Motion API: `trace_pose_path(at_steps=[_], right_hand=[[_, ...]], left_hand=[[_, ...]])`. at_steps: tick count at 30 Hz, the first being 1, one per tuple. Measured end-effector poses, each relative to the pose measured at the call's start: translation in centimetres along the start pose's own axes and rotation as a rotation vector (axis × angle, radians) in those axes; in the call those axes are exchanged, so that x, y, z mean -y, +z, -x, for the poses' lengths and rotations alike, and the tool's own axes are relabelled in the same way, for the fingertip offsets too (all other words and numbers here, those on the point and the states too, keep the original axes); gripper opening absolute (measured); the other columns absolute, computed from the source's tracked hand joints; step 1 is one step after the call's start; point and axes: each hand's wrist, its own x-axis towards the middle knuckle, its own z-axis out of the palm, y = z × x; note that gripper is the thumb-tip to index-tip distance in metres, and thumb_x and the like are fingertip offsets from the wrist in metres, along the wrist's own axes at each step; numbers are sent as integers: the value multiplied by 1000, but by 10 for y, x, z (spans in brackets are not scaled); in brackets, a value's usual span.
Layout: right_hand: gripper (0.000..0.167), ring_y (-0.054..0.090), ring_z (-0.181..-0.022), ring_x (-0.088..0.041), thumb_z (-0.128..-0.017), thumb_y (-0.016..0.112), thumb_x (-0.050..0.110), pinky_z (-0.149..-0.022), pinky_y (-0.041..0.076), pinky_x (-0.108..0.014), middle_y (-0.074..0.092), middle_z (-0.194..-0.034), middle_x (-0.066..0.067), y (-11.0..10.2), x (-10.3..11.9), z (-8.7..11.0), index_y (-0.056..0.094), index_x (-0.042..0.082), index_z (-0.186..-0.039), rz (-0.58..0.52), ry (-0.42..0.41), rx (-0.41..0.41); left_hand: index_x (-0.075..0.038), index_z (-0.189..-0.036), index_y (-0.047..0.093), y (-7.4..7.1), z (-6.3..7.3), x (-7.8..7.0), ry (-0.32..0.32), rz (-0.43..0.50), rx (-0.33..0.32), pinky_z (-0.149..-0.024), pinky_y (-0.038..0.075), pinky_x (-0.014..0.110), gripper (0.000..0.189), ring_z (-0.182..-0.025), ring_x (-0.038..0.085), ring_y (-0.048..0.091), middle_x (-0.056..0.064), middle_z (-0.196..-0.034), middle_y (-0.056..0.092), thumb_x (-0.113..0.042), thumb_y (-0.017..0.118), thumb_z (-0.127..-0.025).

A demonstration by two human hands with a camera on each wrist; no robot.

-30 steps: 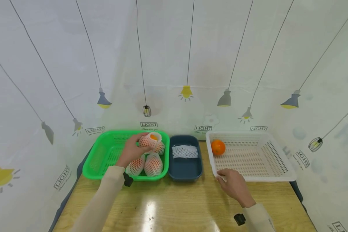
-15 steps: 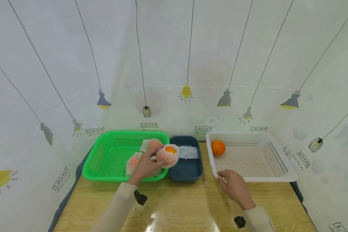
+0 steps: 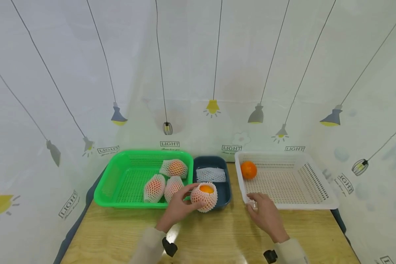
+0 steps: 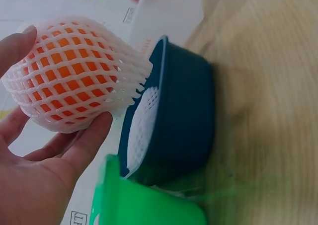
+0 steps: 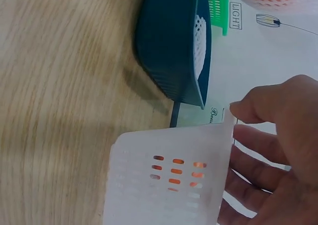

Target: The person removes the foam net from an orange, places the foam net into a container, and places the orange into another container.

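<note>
My left hand (image 3: 179, 206) grips an orange in a white foam net (image 3: 204, 201), raised over the front of the small dark blue bin (image 4: 185, 115). Bare orange skin shows through the net's open end in the head view. In the left wrist view, thumb and fingers wrap the netted orange, and the net's loose end points toward the bin. Inside the bin lies a flattened foam net (image 3: 211, 174). At the near left corner of the white basket (image 5: 159, 180), my right hand (image 3: 266, 217) pinches the rim between thumb and fingers. A bare orange (image 3: 249, 170) sits in that basket's left end.
On the left stands a green basket (image 3: 121, 179) with three netted fruits (image 3: 154, 189) in its right half. The blue bin stands between the two baskets on the wooden table (image 3: 214, 238). A printed curtain (image 3: 191, 73) hangs close behind them.
My left hand has lifted the netted orange out of the green basket and carried it right and toward me, to the blue bin's front. My right hand has stayed at the white basket's rim.
</note>
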Motion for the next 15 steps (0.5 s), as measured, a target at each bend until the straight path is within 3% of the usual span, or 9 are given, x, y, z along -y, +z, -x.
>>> trace_pose_path(at_steps=[4,6,10,15], right_hand=[[40,61,-116,-35,-85,80,9,-95,54,-55,69,-123,-15,1,7,2,70,4,-123,-97,-94,-97],[48,58,-121,-35,-81,83,8,-97,52,-56,66,-130,-16,2,12,4,68,4,-126,-164,-160,-103],[66,54,-129,-29,-78,87,9,-99,53,-53,60,-143,-12,8,20,9,60,11,-139,-301,-246,-20],[80,56,-131,-29,-80,89,20,-99,56,-47,55,-151,-7,27,23,20,50,24,-149,-459,-241,114]], left_hand=[[-28,-143,58,12,5,8,-13,35,47,-97,57,34,61,-118,20,62,5,-140,61,-30,83,-88],[-28,-143,57,17,8,13,-20,51,69,-96,57,32,61,-118,19,62,5,-140,61,-31,83,-88],[-28,-143,58,26,13,25,-36,67,89,-96,57,33,59,-119,19,61,5,-141,60,-32,82,-89],[-26,-143,58,36,19,40,-64,80,110,-96,59,35,59,-121,20,61,7,-142,60,-33,81,-90]])
